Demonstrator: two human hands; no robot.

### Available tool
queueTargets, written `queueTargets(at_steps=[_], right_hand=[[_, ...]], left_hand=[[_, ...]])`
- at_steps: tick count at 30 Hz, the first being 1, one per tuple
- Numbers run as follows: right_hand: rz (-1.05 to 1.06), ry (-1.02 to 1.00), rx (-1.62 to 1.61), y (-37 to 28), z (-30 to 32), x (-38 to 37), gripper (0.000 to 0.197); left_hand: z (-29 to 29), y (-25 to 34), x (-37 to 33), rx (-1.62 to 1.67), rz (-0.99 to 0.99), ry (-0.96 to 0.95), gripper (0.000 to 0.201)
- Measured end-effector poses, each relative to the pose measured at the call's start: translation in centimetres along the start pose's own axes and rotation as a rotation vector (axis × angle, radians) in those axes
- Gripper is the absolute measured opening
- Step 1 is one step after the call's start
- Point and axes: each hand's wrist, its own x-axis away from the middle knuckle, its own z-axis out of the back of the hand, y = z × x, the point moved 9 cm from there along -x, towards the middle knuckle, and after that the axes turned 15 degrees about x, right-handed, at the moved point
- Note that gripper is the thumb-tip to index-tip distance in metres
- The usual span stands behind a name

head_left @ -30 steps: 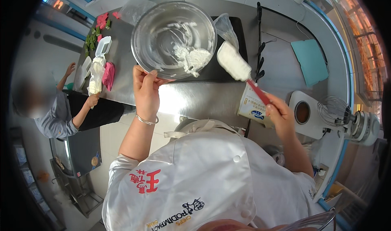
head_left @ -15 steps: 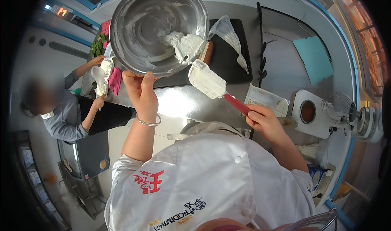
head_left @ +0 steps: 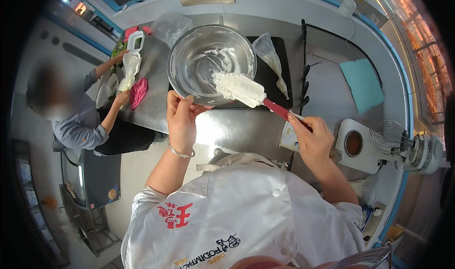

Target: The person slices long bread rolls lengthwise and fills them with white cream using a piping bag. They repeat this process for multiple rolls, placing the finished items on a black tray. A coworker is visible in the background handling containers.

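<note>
My left hand [head_left: 182,119] grips the near rim of a large steel mixing bowl [head_left: 176,72], thumb over the edge. White cream streaks coat the bowl's inside. In my right hand [head_left: 313,138] is a spatula [head_left: 277,109] with a red handle, held slanting over the near right rim. Thick white cream [head_left: 239,88] covers its blade, which reaches into the bowl; whether the blade touches the metal, I cannot tell. Beyond the bowl's right side, a piping bag [head_left: 269,55] lies on a black tray [head_left: 282,67].
At the left, another person [head_left: 78,122] holds a piping bag [head_left: 129,74] over a white foam box [head_left: 135,40]. A pink cloth [head_left: 138,93] and clear plastic bag [head_left: 168,28] lie on the steel table [head_left: 147,110]. To the right are a teal sheet [head_left: 362,84] and a stand mixer [head_left: 422,150] with whisk.
The bowl has come down and shifted right with my left hand. The big cream lump seen in it no longer shows; the spatula's blade now reaches over the rim into the bowl, heavily coated.
</note>
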Motion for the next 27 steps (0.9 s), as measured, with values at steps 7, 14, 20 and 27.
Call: queueTargets(at_steps=[7,14,20,27], right_hand=[[-0.042,-0.076,-0.002,1.6,2.3,1.7,0.037],[-0.373,-0.246,-0.540,3.6,0.4,-0.7,0.032],[-0.215,-0.110,-0.410,5.4,1.5,-6.6,0.028],[-0.062,-0.349,-0.341,1.2,2.6,-9.8,0.030]], left_hand=[[2.8,2.4,-0.3,0.012,-0.092,0.045,0.007],[1.8,0.8,-0.2,-0.022,0.029,-0.132,0.012],[0.5,0.1,0.6,-0.155,0.084,-0.270,0.017],[-0.7,-0.1,1.3,-0.247,0.227,-0.349,0.019]])
